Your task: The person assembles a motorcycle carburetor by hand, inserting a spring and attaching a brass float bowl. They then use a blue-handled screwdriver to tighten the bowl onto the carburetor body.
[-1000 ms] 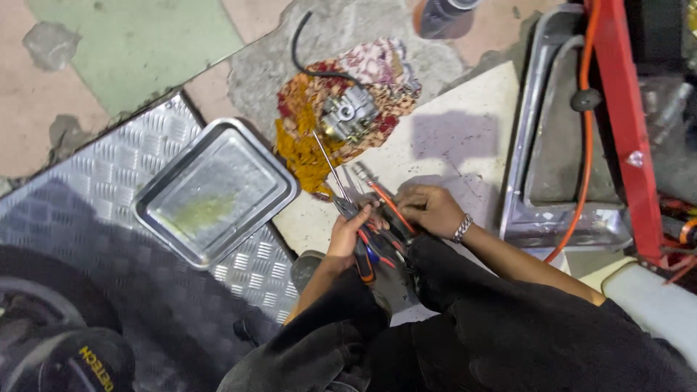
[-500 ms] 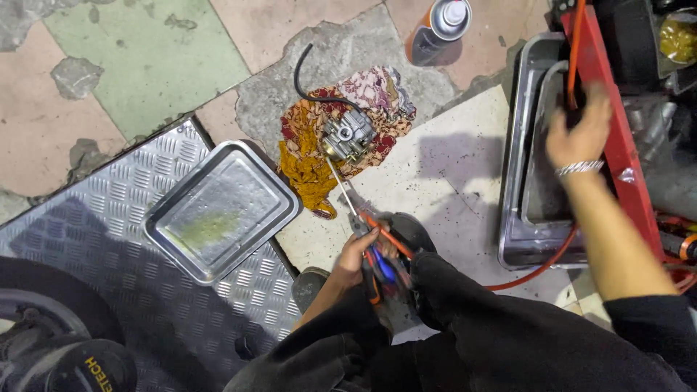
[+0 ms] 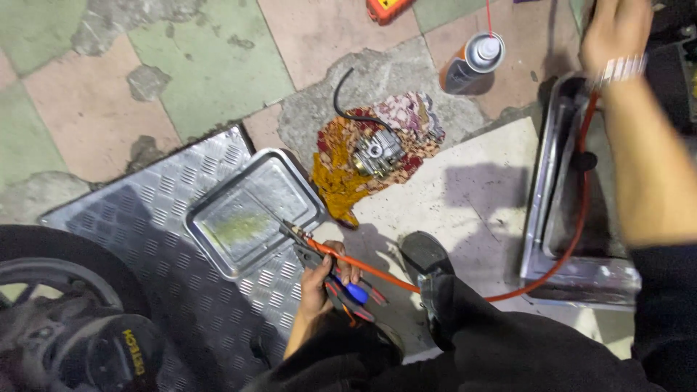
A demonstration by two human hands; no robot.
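Left hand (image 3: 319,279) low, fingers curled shut; right hand (image 3: 616,29) stretched far forward.

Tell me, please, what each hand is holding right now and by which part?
The left hand grips pliers by their handles. The right hand is raised and blurred; whether it holds anything cannot be told.

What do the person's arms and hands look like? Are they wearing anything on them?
Both hands are bare, with no gloves. The right hand has a silvery metal bracelet or watch band around the wrist, and the forearm below it is bare up to a dark black sleeve. The left hand has nothing on its wrist; its bare forearm runs into dark black clothing too.
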